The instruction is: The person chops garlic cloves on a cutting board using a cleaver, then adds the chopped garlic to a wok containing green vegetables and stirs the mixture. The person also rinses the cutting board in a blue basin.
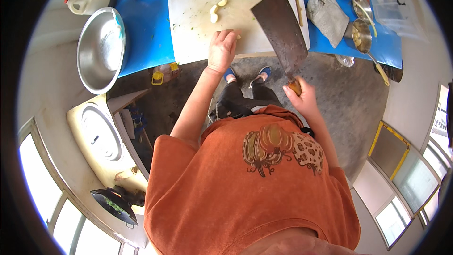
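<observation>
Cleaver [281,33]: broad dark blade, lifted and tilted, its flat face toward the camera. Right hand [302,95] is closed fully around the wooden handle; the blade runs up and away from this grip, its far end over the right part of the white cutting board [198,0].

Left hand [222,49] lies palm down at the board's near edge, fingers curled over a small pale piece [237,34] that is only partly visible; whether it is pinched or merely pressed cannot be told. Ahead of the left fingers, well apart, lie several pale peeled pieces [215,12].

Right of the blade: a grey cloth [328,16] and a small metal pot [361,37] on the blue table [146,23]. Far left of the left hand: a large steel basin [101,49].
</observation>
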`<state>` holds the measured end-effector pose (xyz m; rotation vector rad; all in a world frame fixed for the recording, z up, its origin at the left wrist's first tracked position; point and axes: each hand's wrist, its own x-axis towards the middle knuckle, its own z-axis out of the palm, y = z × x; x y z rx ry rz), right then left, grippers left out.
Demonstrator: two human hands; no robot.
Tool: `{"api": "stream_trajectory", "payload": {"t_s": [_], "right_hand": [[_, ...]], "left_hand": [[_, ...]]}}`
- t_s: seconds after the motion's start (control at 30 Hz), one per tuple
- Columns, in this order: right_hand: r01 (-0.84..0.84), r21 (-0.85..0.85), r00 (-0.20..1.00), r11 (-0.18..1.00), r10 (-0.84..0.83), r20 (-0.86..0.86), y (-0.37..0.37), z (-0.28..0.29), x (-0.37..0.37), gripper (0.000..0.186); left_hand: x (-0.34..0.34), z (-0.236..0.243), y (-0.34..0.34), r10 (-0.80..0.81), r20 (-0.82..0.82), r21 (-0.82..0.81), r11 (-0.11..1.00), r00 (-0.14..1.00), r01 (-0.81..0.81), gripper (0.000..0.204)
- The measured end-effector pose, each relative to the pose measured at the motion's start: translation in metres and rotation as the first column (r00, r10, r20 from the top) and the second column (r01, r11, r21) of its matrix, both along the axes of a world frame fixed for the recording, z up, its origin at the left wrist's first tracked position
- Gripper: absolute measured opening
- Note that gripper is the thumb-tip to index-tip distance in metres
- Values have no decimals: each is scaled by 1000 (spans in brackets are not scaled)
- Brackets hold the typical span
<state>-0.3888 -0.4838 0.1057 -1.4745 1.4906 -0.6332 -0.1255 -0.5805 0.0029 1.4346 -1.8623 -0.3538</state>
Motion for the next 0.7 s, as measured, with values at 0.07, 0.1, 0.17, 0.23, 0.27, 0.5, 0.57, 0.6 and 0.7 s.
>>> {"api": "stream_trajectory", "payload": {"t_s": [0.07,0.1,0.17,0.23,0.27,0.5,0.57,0.6,0.7], "right_hand": [[-54,-195,996,979,40,-76,-9,-12,16,27],[-106,-176,983,979,77,-167,-10,-27,20,30],[-256,-92,853,962,180,-490,-9,-72,21,34],[-273,36,799,961,247,-549,-11,-92,18,37],[-281,32,803,959,253,-539,-8,-88,16,38],[-200,615,910,763,-87,405,-21,-18,6,26],[-236,672,762,702,-296,576,-20,-18,1,25],[-228,671,725,705,-337,601,-20,-17,2,25],[-181,609,658,772,-365,659,-21,-8,0,25]], "left_hand": [[7,2,10,119,-160,5,993,980,-120,34],[13,3,16,249,-302,149,966,920,-212,33],[25,10,23,403,-370,190,915,837,-357,32],[39,5,28,417,-317,173,909,852,-380,32],[39,7,34,408,-291,201,910,865,-362,31],[-5,-1,26,226,-136,218,957,965,-193,31],[-27,-12,8,161,-111,147,979,981,-144,30],[-38,-15,-4,125,-149,162,982,981,-101,29],[-56,-2,-32,26,-280,78,997,960,-4,28]]}}
